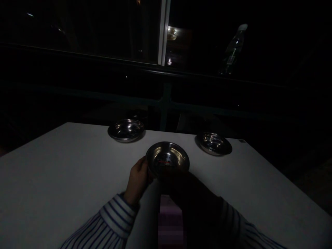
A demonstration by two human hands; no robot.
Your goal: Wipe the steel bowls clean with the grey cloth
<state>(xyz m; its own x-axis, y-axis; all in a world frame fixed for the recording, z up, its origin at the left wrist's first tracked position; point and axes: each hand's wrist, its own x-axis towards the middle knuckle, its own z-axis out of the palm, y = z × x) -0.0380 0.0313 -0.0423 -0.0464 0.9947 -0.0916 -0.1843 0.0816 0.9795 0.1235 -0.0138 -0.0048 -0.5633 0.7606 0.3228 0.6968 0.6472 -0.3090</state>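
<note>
A shiny round metal bowl (168,152), tilted a little toward me, is at the centre near the front. My left hand (137,180) is closed on its left rim, with the fingers going underneath. Inside the bowl shows a small red and pale mark, too dark to read. My right hand (181,183) lies in deep shadow over the bowl's near right edge. Its fingers are lost in the dark, so I cannot see whether they hold anything. Below the bowl, between my arms, is a pinkish-purple blurred shape (170,211) that I cannot make out.
Two more metal bowls stand on the white table (64,173): one at the back left (126,130), another at the back right (214,143). Beyond the table's far edge are a dark window with a pale frame (164,33) and a clear plastic bottle (233,50).
</note>
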